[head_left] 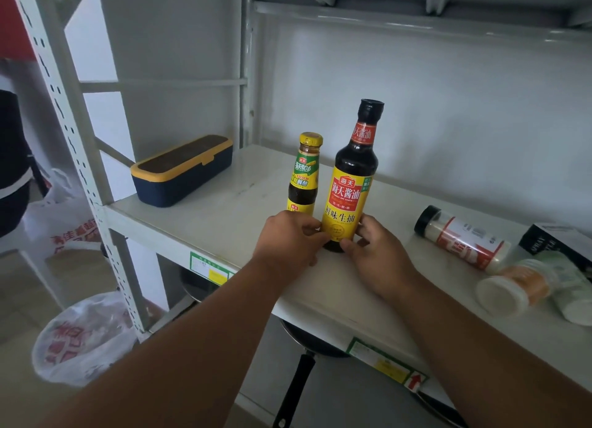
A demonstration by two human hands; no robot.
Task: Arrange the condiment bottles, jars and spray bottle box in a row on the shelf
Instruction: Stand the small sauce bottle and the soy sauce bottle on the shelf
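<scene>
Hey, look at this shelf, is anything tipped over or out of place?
Yes. Right of the two upright bottles, the black-capped jar and the white-lidded jar lie on their sides, and the spray bottle box sits askew behind them. Both hands hold the tall soy sauce bottle upright.

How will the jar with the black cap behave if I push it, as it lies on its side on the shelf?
The jar with the black cap looks round and lies on its side, so it will probably roll. The shelf looks smooth, so little would stop it. It seems partly filled with white powder, so probably fairly light.
</scene>
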